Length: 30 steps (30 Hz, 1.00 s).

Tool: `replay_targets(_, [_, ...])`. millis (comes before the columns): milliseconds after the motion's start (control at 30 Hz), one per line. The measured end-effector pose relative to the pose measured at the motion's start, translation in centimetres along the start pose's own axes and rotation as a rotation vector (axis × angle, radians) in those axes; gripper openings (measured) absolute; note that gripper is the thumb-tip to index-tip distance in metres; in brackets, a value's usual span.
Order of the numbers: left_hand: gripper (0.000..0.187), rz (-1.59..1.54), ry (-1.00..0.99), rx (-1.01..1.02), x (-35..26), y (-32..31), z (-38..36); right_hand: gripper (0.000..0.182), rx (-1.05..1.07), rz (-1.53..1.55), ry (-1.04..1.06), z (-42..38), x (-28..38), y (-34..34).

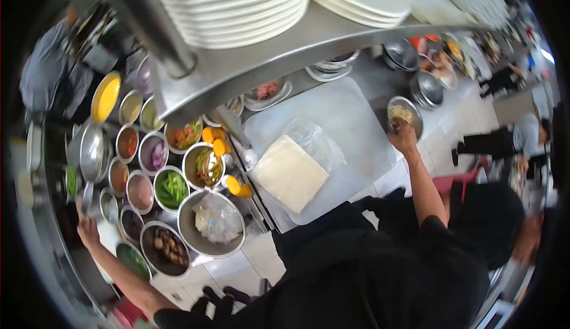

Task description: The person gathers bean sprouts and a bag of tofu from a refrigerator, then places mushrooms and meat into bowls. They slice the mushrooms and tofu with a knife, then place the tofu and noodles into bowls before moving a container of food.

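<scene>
My right hand (404,137) is stretched out to the right, closed at the near rim of a steel bowl (418,124). Its fingertips reach inside, against pale shredded food (400,113). Far to the left, my left hand (89,232) is closed around something I cannot make out, just below a short metal piece (88,197), possibly a handle. Between my arms, a square pale sheet (290,173), perhaps dough or wrappers, lies on a white cutting board (356,133). Clear plastic wrap (317,145) is bunched along its far side.
Several steel containers of ingredients, including green peppers (172,189) and mushrooms (169,247), crowd the left. A large bowl (185,222) holds a plastic bag. Stacked white plates (237,8) stand on an overhead shelf (267,56). A person (504,136) is at right.
</scene>
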<state>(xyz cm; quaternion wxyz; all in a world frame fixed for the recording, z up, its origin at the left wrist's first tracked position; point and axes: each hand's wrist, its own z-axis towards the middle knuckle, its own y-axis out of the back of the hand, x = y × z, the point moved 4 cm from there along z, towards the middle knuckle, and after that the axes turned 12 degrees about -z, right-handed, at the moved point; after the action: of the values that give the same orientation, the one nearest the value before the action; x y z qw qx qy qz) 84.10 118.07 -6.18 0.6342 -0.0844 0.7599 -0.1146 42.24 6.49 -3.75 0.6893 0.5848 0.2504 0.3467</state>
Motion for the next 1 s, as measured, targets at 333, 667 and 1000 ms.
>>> replay_targets(333, [0.028,0.108,-0.569,-0.344,-6.0,-48.7,-31.3,0.035,0.024,0.132,0.391,3.4,2.3,-3.4])
replay_targets(667, [0.015,0.292,-0.315,-0.91,9.0,-58.9,-36.4,0.036,0.087,0.719,0.693,1.6,16.1,3.6])
replay_targets(1000, [0.019,0.473,-0.084,-0.952,17.7,-60.0,-38.4,0.025,0.45,1.171,1.553,-10.1,41.0,11.7])
